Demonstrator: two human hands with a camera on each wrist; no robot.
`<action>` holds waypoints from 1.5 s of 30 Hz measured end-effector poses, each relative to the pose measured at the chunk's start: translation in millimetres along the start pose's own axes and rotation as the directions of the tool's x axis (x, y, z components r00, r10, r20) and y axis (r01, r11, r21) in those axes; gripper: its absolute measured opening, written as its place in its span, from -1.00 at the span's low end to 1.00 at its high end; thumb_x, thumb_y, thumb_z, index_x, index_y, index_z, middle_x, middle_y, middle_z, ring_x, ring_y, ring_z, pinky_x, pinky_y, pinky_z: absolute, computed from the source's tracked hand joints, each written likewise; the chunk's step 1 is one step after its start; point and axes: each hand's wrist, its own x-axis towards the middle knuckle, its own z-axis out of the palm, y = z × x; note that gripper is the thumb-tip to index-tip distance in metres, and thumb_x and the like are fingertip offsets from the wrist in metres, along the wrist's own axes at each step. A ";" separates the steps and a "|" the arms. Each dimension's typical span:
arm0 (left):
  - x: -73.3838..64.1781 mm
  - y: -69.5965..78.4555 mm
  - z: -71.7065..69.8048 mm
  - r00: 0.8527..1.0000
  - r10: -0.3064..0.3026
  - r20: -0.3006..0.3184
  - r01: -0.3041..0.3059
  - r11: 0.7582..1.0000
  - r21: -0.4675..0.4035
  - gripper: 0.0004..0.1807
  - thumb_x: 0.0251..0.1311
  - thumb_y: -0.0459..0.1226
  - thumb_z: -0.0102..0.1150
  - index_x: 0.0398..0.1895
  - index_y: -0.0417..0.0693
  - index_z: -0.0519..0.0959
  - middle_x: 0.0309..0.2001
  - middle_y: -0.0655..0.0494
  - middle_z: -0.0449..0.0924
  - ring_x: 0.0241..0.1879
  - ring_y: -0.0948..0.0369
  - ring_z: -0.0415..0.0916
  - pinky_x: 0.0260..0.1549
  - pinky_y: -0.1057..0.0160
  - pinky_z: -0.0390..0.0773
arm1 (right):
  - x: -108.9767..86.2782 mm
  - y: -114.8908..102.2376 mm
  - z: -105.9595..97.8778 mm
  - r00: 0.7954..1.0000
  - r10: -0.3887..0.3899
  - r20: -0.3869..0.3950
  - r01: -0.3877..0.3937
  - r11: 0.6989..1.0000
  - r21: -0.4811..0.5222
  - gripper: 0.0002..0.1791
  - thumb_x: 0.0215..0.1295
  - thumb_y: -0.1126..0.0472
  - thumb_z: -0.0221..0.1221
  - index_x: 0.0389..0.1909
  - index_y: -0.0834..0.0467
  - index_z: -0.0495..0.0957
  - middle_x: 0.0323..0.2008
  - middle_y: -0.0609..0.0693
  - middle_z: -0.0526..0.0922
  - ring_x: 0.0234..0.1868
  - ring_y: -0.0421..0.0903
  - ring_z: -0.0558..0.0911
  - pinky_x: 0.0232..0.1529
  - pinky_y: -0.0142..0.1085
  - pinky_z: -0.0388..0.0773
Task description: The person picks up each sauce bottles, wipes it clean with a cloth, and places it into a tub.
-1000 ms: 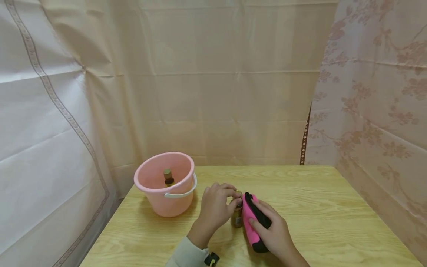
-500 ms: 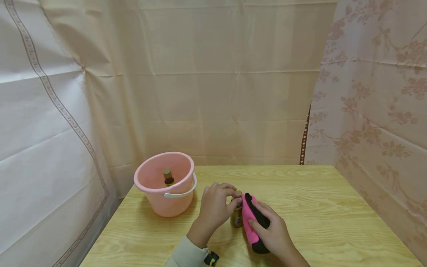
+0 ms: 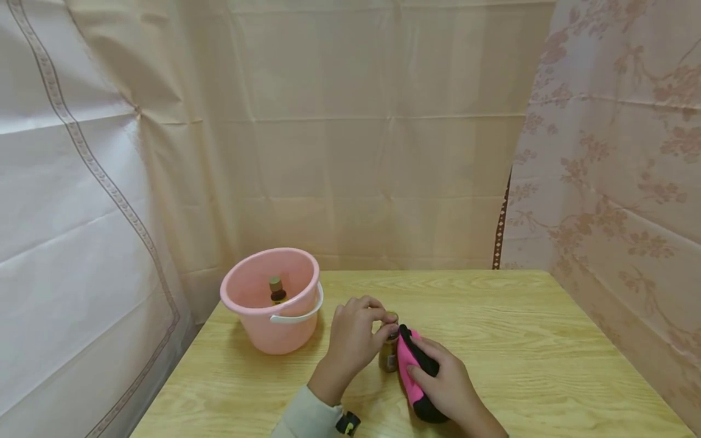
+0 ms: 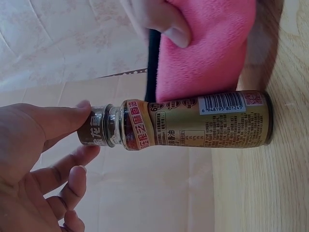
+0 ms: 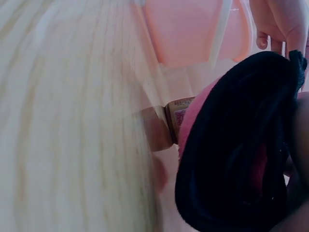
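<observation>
A small sesame oil bottle [image 4: 207,121] with a gold label stands upright on the table. My left hand [image 3: 355,333] pinches its brown cap [image 4: 91,126] between thumb and index finger, the other fingers loosely bent in the left wrist view. On the bottle's right, my right hand [image 3: 446,377] grips a folded, fuzzy pink cloth [image 4: 207,48] with black trim. In the left wrist view, the cloth lies against the bottle's side or very close to it. The right wrist view shows the cloth's black end [image 5: 236,145] covering most of the bottle.
A pink bucket [image 3: 282,334] with a white handle [image 3: 298,318] stands at the left of the wooden table [image 3: 520,340]. Inside it is another bottle [image 3: 277,291] with a brown cap. Curtains [image 3: 372,134] hang behind the table and along both sides.
My right hand has slid the cloth slightly down along the bottle, towards me. The left hand stays at the cap, and the bottle keeps its place.
</observation>
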 end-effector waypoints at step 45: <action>3.2 3.2 -1.1 1.000 -0.012 0.019 0.012 1.000 0.010 -0.88 0.23 0.03 0.44 -0.26 0.33 0.84 -0.12 0.43 0.76 -0.25 0.32 0.46 -0.28 0.31 0.25 | -3.4 -10.0 -9.5 0.988 -0.106 -0.114 0.118 0.988 0.103 -0.36 0.25 0.09 0.46 0.36 -0.24 0.55 0.41 -0.08 0.50 0.35 0.01 0.52 0.14 -0.27 0.56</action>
